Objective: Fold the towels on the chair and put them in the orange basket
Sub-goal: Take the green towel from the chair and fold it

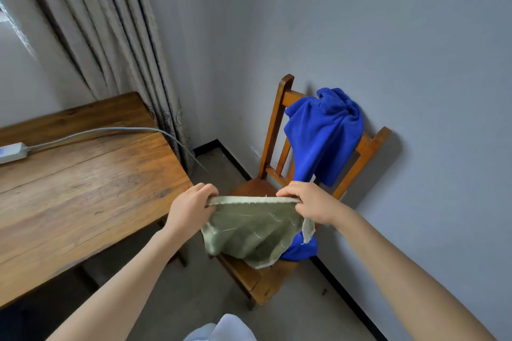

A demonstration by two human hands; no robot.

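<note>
Green towel [253,230] held over chair [266,279]: L hand [191,206] & R hand [311,203] grip top edge, arms outstretched.

A wooden table [83,188] fills the left of the frame. A white power strip [12,153] lies on it at the left edge, its grey cable [110,130] running right across the tabletop. Beige pleated curtains [110,36] hang upper left. A grey wall [388,36] fills the right.
</note>
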